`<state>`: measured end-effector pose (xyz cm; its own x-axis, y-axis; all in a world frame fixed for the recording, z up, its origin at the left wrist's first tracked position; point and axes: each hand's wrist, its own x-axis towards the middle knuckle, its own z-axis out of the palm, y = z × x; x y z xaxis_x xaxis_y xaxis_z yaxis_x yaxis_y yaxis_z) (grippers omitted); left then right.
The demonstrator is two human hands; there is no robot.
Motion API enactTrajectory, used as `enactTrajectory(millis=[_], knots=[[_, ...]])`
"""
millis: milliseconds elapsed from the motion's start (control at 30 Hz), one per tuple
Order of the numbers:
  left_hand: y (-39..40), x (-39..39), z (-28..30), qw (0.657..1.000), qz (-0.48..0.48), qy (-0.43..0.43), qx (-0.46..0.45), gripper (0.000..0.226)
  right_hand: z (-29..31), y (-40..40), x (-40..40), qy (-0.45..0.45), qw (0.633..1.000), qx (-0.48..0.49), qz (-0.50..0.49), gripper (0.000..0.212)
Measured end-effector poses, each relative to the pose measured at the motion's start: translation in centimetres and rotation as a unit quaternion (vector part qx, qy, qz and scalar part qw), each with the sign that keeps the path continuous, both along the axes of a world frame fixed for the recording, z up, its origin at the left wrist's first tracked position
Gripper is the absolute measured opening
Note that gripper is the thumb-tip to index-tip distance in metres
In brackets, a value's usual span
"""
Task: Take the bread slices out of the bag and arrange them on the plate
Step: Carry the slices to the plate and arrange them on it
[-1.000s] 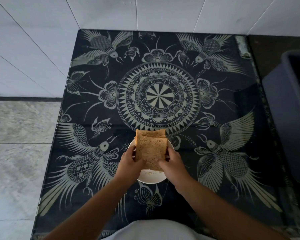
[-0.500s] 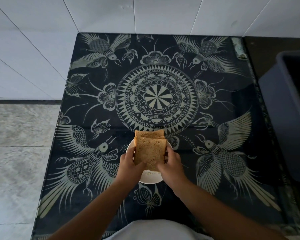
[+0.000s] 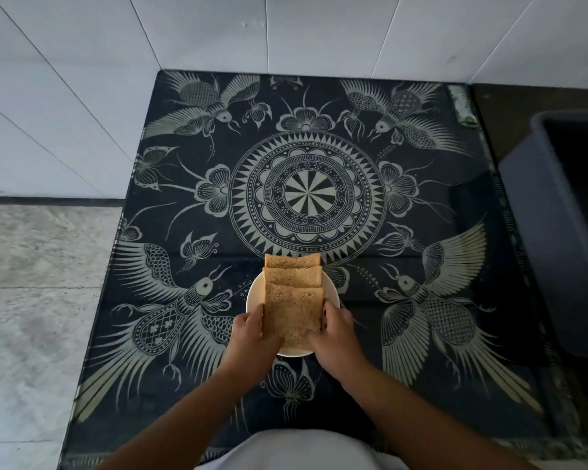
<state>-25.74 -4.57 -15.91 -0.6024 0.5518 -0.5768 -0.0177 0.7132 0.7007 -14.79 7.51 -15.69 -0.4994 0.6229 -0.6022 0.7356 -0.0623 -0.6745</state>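
Note:
A small white plate (image 3: 254,293) sits on the near middle of the dark patterned table (image 3: 421,198). Three brown bread slices lie on it in an overlapping row. The far slice (image 3: 292,260) and the middle slice (image 3: 292,277) peek out behind the near slice (image 3: 292,308). My left hand (image 3: 250,334) grips the near slice's left edge and my right hand (image 3: 335,330) grips its right edge. No bag is in view.
A dark grey bin (image 3: 564,225) stands at the right, beside the table's edge. White tiled wall (image 3: 218,32) runs behind and to the left of the table. Grey stone floor (image 3: 38,283) lies to the left.
The stacked slices have been spread apart. The near slice came toward me in both hands, so three slices now show in a row instead of two.

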Motion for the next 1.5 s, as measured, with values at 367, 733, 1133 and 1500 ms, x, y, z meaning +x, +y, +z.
enactTrajectory(millis=[367, 733, 1133, 1500], knots=[[-0.4, 0.1, 0.3, 0.998, -0.003, -0.055, 0.029, 0.04, 0.0, -0.5, 0.1, 0.003, 0.999, -0.043, -0.031, 0.055], [-1.1, 1.3, -0.1, 1.0, 0.001, -0.028, -0.002, 0.068, -0.5, -2.0, 1.3, 0.026, 0.999, -0.02, -0.039, 0.064], [-0.1, -0.2, 0.2, 0.999, 0.023, 0.002, 0.036, 0.059, -0.4, -1.1, 0.6, 0.034, 0.999, -0.022, -0.032, 0.068], [0.6, -0.6, 1.0, 0.988, 0.013, -0.04, 0.148, 0.071, -0.6, -0.2, -0.7, 0.053, 0.996, -0.03, -0.071, 0.06]])
